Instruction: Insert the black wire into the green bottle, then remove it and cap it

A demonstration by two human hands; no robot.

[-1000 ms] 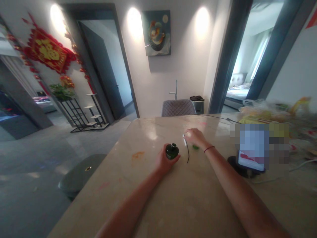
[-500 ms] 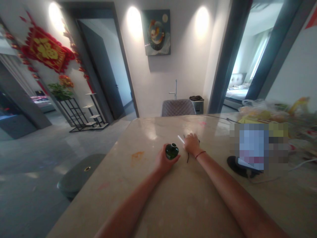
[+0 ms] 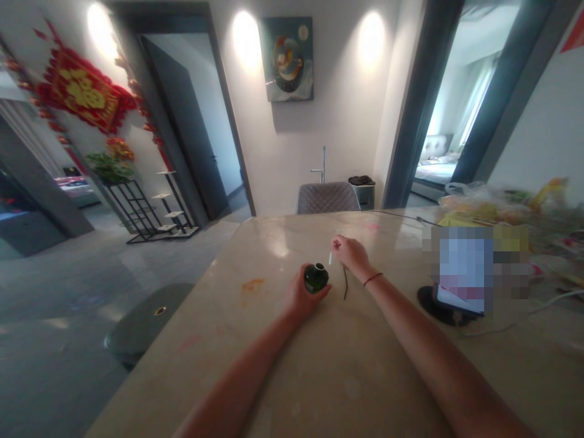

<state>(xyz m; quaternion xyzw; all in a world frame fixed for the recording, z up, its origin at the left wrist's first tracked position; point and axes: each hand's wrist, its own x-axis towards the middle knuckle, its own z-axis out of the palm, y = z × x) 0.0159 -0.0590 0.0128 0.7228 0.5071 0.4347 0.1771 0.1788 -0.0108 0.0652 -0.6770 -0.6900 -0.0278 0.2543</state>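
Note:
A small dark green glass bottle [image 3: 316, 278] with a narrow, pale-rimmed neck stands upright on the table. My left hand [image 3: 298, 299] wraps round it from the left and front, the thumb along its right side. Just beyond and to the right, my right hand [image 3: 349, 250] is closed above the tabletop. A short white stick [image 3: 331, 258] pokes down from the closed fingers; its upper part is hidden in the hand. Below the right wrist lies a thin dark stick [image 3: 345, 287], its far end covered by the hand.
A blurred-out screen on a round black stand [image 3: 431, 303] is at the right, a white cable beside it. Plastic bags [image 3: 479, 204] are heaped behind. The table [image 3: 283, 377] bears orange and pink stains. A grey chair [image 3: 328, 198] faces me; a green stool [image 3: 146, 322] stands left.
My right hand has lifted slightly and shifted left, turning so the white stick points down instead of up-left. The dark stick shows more clearly. My left hand and the bottle have stayed put.

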